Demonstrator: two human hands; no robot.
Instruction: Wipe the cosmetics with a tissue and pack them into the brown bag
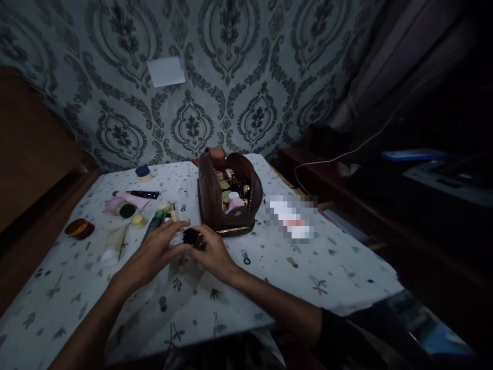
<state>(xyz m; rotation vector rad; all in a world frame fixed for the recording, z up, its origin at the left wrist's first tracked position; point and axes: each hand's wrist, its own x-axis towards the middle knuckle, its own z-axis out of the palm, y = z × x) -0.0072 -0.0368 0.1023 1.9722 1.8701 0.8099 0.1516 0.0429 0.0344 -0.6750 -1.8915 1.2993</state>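
Note:
In the head view, my left hand [154,253] and my right hand [215,255] come together low over the table. Between their fingers is a small black-capped container [190,236]; its body is mostly hidden and its exact kind cannot be made out. My left thumb and fingers curve round its left side, while the right fingers close on its other side. Just beyond stands a brown zip-up cosmetic bag [208,195], gaping open and filled with small items, some gold and one pink [235,204]. Beside my left hand lies a dark green tube [154,224].
On the left of the patterned cloth [77,277] lie a cream tube [114,245], a dark red jar [79,228], a pink tube [133,199], a black tube [143,195] and a blue-lidded jar [144,173]. A blurred-out item [290,218] lies right of the bag.

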